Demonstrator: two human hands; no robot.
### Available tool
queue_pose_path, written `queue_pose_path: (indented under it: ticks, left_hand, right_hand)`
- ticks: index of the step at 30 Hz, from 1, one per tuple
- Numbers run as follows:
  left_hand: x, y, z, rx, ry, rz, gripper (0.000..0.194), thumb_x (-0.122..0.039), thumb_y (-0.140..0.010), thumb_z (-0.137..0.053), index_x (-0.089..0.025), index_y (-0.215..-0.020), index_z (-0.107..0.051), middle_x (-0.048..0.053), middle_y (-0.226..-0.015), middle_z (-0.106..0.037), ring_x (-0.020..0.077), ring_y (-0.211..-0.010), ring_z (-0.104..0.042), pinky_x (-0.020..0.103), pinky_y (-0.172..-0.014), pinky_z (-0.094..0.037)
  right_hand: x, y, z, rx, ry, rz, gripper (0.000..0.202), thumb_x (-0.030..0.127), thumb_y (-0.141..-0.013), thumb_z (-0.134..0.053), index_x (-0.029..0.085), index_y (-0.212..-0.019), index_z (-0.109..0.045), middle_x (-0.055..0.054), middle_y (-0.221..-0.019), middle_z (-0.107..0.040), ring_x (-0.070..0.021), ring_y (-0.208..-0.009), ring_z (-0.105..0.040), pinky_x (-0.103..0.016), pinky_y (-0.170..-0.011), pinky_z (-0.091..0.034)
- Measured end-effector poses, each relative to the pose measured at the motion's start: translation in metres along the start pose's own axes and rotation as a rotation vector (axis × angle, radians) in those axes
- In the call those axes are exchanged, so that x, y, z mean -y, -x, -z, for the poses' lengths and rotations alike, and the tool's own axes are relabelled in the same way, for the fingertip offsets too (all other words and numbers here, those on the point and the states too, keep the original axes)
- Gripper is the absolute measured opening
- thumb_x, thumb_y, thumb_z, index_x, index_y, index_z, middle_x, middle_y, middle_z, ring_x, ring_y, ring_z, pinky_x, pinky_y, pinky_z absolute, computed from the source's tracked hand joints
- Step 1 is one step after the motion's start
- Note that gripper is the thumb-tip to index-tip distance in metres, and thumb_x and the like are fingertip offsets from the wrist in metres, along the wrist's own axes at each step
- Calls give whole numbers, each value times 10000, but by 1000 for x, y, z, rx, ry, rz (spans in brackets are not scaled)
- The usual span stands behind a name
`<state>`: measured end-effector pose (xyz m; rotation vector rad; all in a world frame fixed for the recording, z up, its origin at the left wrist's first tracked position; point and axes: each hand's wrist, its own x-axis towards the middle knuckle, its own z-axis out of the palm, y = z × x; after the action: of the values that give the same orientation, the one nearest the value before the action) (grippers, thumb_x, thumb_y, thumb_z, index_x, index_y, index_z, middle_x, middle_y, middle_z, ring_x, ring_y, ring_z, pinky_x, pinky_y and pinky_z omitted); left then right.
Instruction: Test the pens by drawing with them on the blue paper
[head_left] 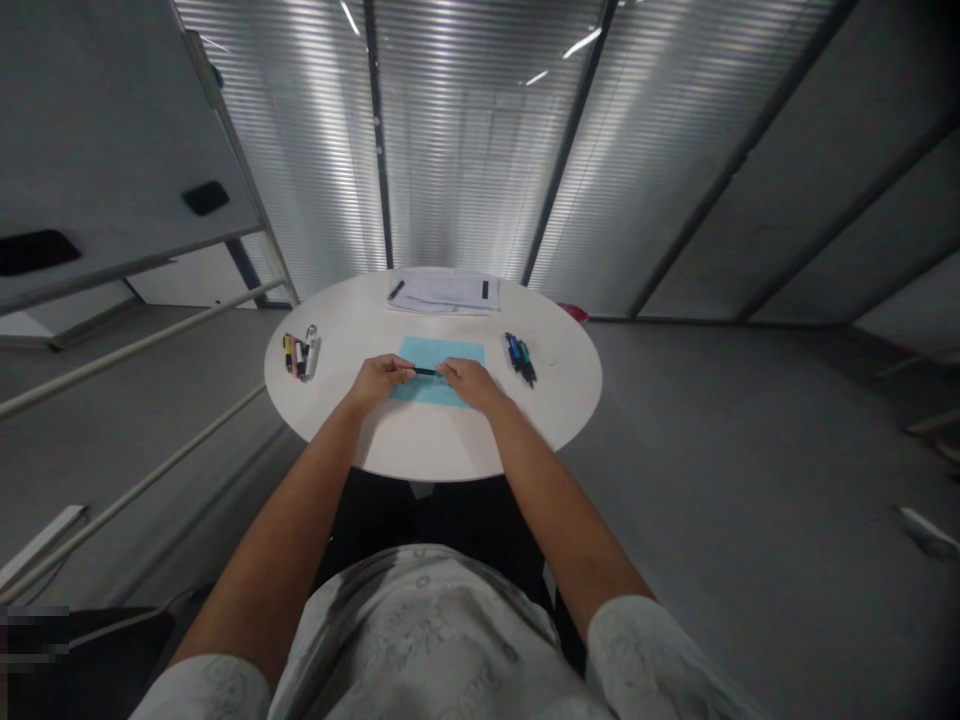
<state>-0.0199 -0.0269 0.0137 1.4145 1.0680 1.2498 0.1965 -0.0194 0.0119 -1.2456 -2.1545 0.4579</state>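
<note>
A dark pen [425, 372] lies level between my two hands, above a light blue sheet [435, 396] on the round white table. My left hand [382, 380] pinches one end of the pen. Closed on its other end, where a little green shows, is my right hand [466, 380]. Both hands are over the sheet's side edges. The pen's ends are hidden by my fingers.
Several markers [300, 355] lie at the left of the white table [431, 450]. Several dark pens [520, 360] are grouped at the right. A stack of papers [444, 291] sits at the far edge. A whiteboard frame [142, 345] stands to the left.
</note>
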Motion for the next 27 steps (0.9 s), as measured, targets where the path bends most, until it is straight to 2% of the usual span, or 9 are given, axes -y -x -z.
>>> queue_pose_path:
  ticks: [3,6,8,12,16,18,22,27]
  left_hand:
    - [1,-1,0,-9,1,3,357,-362,-517,-855,-123,-750,-727,30,-594,-625,105,-536,-488,257,-523,-327]
    - [2,-1,1,-23,1,-8,335,-354,-544,-841,-124,-759,-727,29,-596,-625,105,-533,-488,260,-525,-321]
    - [2,0,1,-26,-7,-14,321,-347,-560,-831,-122,-764,-726,31,-599,-627,106,-532,-487,263,-527,-320]
    - [1,0,1,-21,0,-22,314,-331,-562,-824,-110,-762,-722,43,-605,-632,118,-547,-504,273,-540,-340]
    - [2,-1,1,-25,-2,-20,321,-333,-565,-820,-111,-776,-724,37,-598,-628,112,-540,-500,270,-541,-345]
    - [3,-1,1,-34,-18,-20,319,-340,-571,-817,-118,-779,-724,30,-597,-627,106,-530,-488,266,-533,-338]
    - [3,-2,1,-33,-28,-19,315,-343,-568,-816,-124,-772,-721,26,-605,-636,109,-540,-496,264,-534,-345]
    - [-1,1,1,-40,-29,-11,330,-344,-555,-824,-116,-771,-723,45,-603,-645,113,-532,-484,268,-517,-333]
  right_hand:
    - [-1,1,-1,-64,-20,-24,198,396,-889,-563,209,-856,-617,0,-819,-636,-141,-727,-537,-259,-691,-379]
    - [-3,0,-2,-129,-39,18,170,351,-811,-647,209,-900,-618,-11,-909,-630,-145,-793,-541,-267,-735,-396]
    - [-5,-1,-2,-92,-48,44,161,353,-865,-578,200,-845,-623,-17,-866,-621,-149,-798,-538,-274,-747,-395]
    - [-6,-1,-2,10,-87,-18,349,415,-958,-423,190,-784,-625,-11,-737,-606,-143,-720,-522,-269,-699,-382]
    - [-6,-1,-3,-109,-104,-4,221,414,-836,-627,201,-889,-612,-7,-870,-626,-140,-775,-530,-265,-735,-396]
    - [-7,-2,-4,-140,-94,33,209,390,-814,-649,196,-879,-606,-18,-907,-616,-142,-810,-531,-267,-760,-397]
    - [-8,-3,-2,-44,-99,23,308,425,-922,-485,186,-791,-626,-3,-760,-595,-139,-743,-520,-265,-719,-376]
    - [-5,-3,-3,-24,-230,-93,428,533,-890,-496,173,-707,-638,22,-597,-555,-115,-589,-479,-249,-592,-342]
